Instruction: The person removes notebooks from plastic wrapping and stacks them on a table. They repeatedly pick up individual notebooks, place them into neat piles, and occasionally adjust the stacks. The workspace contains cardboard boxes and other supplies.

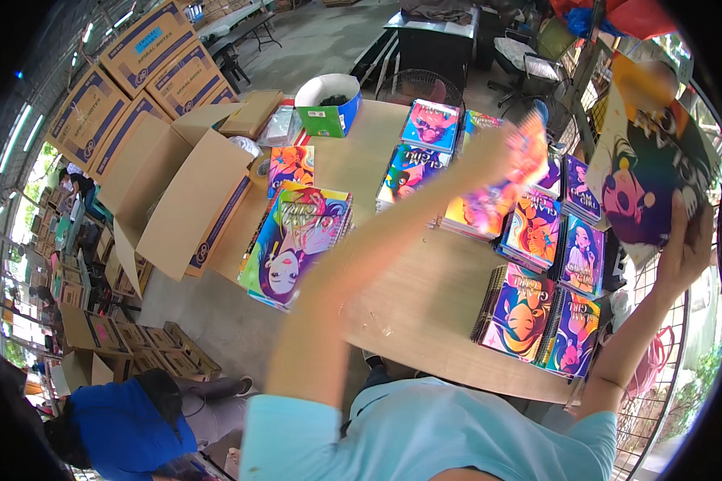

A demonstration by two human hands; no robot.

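My left arm reaches across the table, and my left hand (pixel 499 160) is smeared by motion. Its fingers seem closed on a brightly coloured notebook (pixel 529 146), also blurred, above the stacks at the right. Raised at the far right, my right hand (pixel 683 244) grips the lower edge of notebooks (pixel 638 188) with illustrated covers; how many it holds I cannot tell. Beneath my hands, spiral notebooks stand in several stacks, among them an orange-covered stack (pixel 531 228) and a nearer one (pixel 517 313). Another stack (pixel 297 244) lies on the table's left side.
An open cardboard box (pixel 192 212) stands at the table's (pixel 409 280) left edge, with stacked cartons (pixel 148 76) behind. A green and blue open box (pixel 326 120) sits at the back. A person in blue (pixel 132 421) bends at lower left. Wire mesh (pixel 658 385) runs along the right.
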